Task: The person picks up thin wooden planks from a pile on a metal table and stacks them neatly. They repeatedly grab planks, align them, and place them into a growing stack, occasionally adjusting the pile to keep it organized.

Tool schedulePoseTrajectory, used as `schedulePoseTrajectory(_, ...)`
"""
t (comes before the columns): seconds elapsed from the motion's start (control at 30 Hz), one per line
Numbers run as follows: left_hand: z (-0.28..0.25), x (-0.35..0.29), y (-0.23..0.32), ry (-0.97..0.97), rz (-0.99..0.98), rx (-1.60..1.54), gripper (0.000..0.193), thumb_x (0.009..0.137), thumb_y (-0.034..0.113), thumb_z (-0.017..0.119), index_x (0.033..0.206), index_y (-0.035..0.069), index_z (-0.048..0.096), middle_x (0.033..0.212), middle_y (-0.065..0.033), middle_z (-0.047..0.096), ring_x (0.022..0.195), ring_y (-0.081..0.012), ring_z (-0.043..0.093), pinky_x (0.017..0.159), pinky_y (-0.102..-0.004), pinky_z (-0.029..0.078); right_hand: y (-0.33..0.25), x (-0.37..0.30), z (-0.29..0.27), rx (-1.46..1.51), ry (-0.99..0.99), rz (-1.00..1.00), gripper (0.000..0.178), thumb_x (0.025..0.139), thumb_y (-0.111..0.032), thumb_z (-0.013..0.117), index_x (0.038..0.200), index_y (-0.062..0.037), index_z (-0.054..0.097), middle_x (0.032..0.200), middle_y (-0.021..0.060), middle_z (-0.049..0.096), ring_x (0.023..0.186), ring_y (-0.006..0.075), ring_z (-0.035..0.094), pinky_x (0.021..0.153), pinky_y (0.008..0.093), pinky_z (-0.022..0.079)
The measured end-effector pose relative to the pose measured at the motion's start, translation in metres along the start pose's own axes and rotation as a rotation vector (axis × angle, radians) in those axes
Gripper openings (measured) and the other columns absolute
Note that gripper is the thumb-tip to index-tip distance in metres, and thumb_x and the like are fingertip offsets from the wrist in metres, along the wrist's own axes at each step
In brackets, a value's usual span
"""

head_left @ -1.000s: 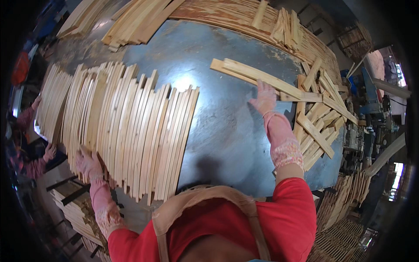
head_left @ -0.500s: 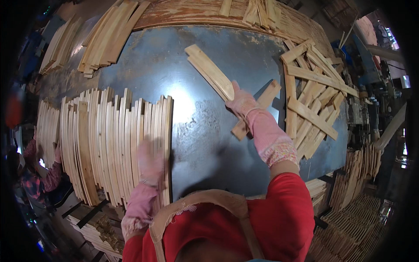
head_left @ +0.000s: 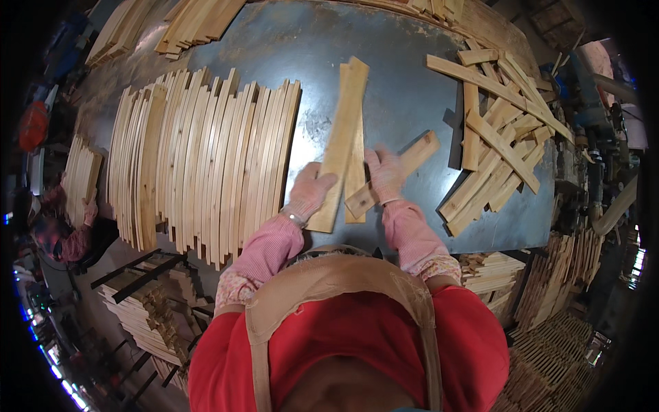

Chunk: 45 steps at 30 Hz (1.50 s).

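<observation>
Left hand: I see my left hand point(head_left: 310, 191), in a pale knitted glove, curled around the near end of a long pale wooden slat point(head_left: 339, 147); thumb on top, fingers wrapped under its left edge.
Right hand: my right hand point(head_left: 386, 174), gloved the same way, rests on the slats just beside the left hand. Its fingers lie flat over a second narrower pale slat point(head_left: 355, 180) and press a short thick wooden block point(head_left: 392, 174); I cannot tell whether it grips or only pushes down.
Held slat: it runs from my hands away up the middle of the grey metal tabletop point(head_left: 405, 103), slightly tilted to the right, its far end notched.
Short block: lies slantwise under the right hand, its far end pointing up and right, touching the narrower slat.
Sorted row: to the left, a wide row of thin curved wooden strips point(head_left: 206, 158) lies side by side, near the left hand but apart from it.
Loose pile: to the right, a crossed heap of wooden offcuts point(head_left: 494, 137), well apart from my hands.
Far edge: more stacked strips point(head_left: 199, 20) at top left.
Other person: a co-worker's gloved hand point(head_left: 89, 211) holds a small bundle of strips point(head_left: 81, 177) at the far left.
</observation>
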<state>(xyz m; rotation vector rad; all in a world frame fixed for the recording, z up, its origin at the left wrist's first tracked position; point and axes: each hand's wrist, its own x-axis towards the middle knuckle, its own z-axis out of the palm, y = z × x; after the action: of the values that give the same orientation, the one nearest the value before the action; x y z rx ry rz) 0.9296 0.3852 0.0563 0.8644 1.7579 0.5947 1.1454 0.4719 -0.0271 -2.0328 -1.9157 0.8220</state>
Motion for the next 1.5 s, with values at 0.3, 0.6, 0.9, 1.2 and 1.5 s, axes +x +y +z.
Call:
schedulePoseTrajectory(0.3, -0.025, -0.066, -0.139, 0.519, 0.187, 0.881, 0.074, 0.089, 0.034, 0.082, 0.155, 0.012, 0.053, 0.163, -0.0191, 0.044, 0.157, -0.0404, 0.036, 0.134, -0.0553, 0.022, 0.024, -0.007, -0.004, -0.066, 0.310, 0.346, 0.097, 0.085, -0.037, 0.081, 0.165, -0.0054, 0.037, 0.158, 0.0250, 0.054, 0.134, 0.0450, 0.061, 0.111, 0.0500, 0.052)
schedulePoseTrajectory(0.6, -0.046, -0.067, -0.162, 0.457, 0.281, 0.762, 0.086, 0.089, 0.059, 0.077, 0.157, 0.012, 0.054, 0.166, -0.0158, 0.046, 0.159, -0.0380, 0.034, 0.135, -0.0555, 0.018, -0.137, -0.088, 0.034, 0.589, -0.540, 0.081, 0.065, 0.101, -0.034, 0.068, 0.156, -0.0047, 0.050, 0.125, 0.0230, 0.072, 0.122, 0.0382, 0.067, 0.112, 0.0487, 0.049)
schedulePoseTrajectory(0.9, -0.038, -0.077, -0.136, 0.432, 0.251, 0.891, 0.083, 0.091, 0.049, 0.077, 0.160, 0.011, 0.051, 0.165, -0.0201, 0.047, 0.157, -0.0388, 0.038, 0.134, -0.0547, 0.021, -0.010, -0.043, 0.033, -0.219, -0.005, 0.023, 0.079, 0.087, -0.038, 0.081, 0.156, -0.0079, 0.058, 0.135, 0.0258, 0.070, 0.126, 0.0454, 0.065, 0.107, 0.0507, 0.053)
schedulePoseTrajectory(1.2, 0.054, -0.008, -0.118, -0.236, 0.101, -0.471, 0.065, 0.098, 0.034, 0.071, 0.147, -0.008, 0.059, 0.130, -0.0205, 0.073, 0.119, -0.0261, 0.068, 0.106, -0.0379, 0.051, 0.000, -0.037, 0.023, 1.100, -0.562, 0.286, 0.039, 0.102, -0.034, 0.066, 0.120, 0.0003, 0.074, 0.110, 0.0110, 0.077, 0.095, 0.0219, 0.075, 0.086, 0.0358, 0.063)
schedulePoseTrajectory(1.5, 0.036, 0.034, -0.074, 0.014, 0.088, -0.354, 0.051, 0.099, 0.033, 0.070, 0.133, -0.006, 0.069, 0.113, -0.0155, 0.077, 0.104, -0.0226, 0.071, 0.097, -0.0377, 0.054, 0.028, 0.142, -0.047, -0.033, -0.142, -0.209, 0.067, 0.094, -0.039, 0.073, 0.151, -0.0052, 0.062, 0.142, 0.0233, 0.071, 0.136, 0.0424, 0.064, 0.115, 0.0447, 0.050)
